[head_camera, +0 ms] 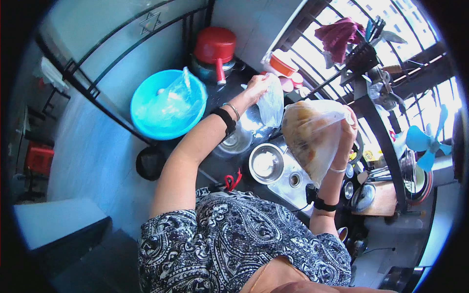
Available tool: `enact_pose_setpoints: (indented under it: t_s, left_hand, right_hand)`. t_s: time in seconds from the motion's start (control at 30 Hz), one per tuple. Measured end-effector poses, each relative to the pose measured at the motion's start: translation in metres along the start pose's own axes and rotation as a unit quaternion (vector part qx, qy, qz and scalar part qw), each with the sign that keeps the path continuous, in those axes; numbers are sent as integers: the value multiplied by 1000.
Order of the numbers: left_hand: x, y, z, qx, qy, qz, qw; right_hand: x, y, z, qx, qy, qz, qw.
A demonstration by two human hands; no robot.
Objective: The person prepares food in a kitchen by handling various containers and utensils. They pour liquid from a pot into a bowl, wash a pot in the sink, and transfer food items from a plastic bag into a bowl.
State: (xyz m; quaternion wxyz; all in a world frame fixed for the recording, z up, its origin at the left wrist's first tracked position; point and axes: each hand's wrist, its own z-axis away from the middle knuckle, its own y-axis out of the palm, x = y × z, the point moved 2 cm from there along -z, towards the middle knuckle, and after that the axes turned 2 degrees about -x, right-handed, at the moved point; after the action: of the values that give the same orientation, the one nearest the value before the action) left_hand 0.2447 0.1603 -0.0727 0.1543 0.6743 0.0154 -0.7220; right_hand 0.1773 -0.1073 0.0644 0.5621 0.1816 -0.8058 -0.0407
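My left hand [257, 89] grips a thin translucent plastic bag [272, 104], which hangs down beside the fingers and looks nearly flat. Raised over the sink side, my right hand [348, 126] clutches the gathered top of a bulging clear plastic bag [309, 137]. Brownish-yellow pieces fill that bag; what they are cannot be made out. Below the hands is a steel bowl [266, 163] with something pale inside, at the edge of the steel sink [284, 193]. A transparent bowl [237, 141] stands under my left forearm, partly covered by it.
A large blue basin [141, 122] holding clear plastic sits on the left. Behind it, a red pot with a long handle [215, 45] rests on a stove. An orange container [284, 65] stands by the barred window. To the right are a cutting board [384, 197] and a blue fan [432, 144].
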Motion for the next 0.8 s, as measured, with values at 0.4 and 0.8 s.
enact_pose_setpoints:
  t_s: [0.4, 0.8]
  left_hand:
    - [92, -18, -21, 92, -190, 94, 973]
    - [96, -60, 37, 40, -56, -50, 996]
  right_hand:
    - [-87, 24, -2, 26, 127, -50, 990]
    - [-133, 31, 55, 88, 215, -117, 966]
